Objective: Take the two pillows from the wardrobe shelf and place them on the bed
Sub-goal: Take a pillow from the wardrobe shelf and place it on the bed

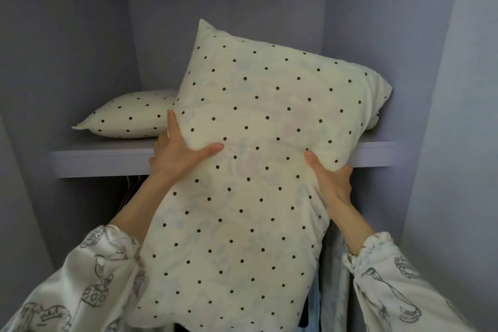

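Note:
A cream pillow with black dots (256,143) is tilted half off the wardrobe shelf (107,162), its lower end hanging toward me. My left hand (177,151) grips its left edge, thumb pressed into the front. On the right edge, my right hand (331,178) holds it the same way, thumb in front and fingers behind. A second dotted pillow (129,116) lies flat on the shelf behind and to the left, partly hidden by the first.
Grey wardrobe walls (67,48) close in on both sides and behind. Below the shelf hang clothes (334,277) and hangers, mostly hidden by the pillow. My patterned sleeves fill the lower corners.

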The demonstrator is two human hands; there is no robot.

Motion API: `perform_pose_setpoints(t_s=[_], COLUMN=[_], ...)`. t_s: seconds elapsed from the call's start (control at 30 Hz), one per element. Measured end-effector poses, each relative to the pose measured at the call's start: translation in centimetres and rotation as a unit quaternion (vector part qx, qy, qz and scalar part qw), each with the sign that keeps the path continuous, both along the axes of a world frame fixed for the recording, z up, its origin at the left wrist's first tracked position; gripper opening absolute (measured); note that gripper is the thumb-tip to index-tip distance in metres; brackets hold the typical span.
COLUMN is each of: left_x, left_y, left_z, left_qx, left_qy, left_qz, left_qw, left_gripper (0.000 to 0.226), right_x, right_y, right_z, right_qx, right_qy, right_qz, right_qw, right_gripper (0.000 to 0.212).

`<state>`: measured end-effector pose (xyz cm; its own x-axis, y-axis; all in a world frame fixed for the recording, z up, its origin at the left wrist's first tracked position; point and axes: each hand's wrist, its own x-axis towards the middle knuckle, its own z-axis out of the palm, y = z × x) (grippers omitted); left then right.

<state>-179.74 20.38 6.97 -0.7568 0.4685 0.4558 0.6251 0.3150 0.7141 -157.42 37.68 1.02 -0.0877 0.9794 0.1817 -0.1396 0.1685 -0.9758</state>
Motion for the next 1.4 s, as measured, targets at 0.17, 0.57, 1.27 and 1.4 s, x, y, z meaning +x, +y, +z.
perform_pose_setpoints(t_s=[0.17,0.57,1.27,1.4], left_x=[1.8,6.0,28.1,35.0], left_y=[-1.0,-9.4,-23.2,-24.7], left_z=[0.0,-4.8,-20.1,-23.7], left_qx=[0.058,0.146,-0.005,-0.072], left_qy=[0.001,-0.027,-0.14,-0.16], left_qz=[-0.029,-0.134,-0.36,-0.388], left_qw=[0.998,0.98,0.922,0.905], left_gripper=[0.124,0.121,0.111,0.112], right_x=[0.9,8.8,34.4,40.5], right_y=[-1.3,-14.4,-42.7,-47.8], right_z=[0.2,-1.9,-14.2,-17.2], right_qx=[0.021,0.17,0.11,0.083], right_qy=[0.019,-0.018,-0.157,-0.168], right_qz=[0.024,-0.057,-0.262,-0.305], right_qw=[0.999,0.984,0.946,0.934], right_gripper=[0.096,0.086,0.078,0.075])
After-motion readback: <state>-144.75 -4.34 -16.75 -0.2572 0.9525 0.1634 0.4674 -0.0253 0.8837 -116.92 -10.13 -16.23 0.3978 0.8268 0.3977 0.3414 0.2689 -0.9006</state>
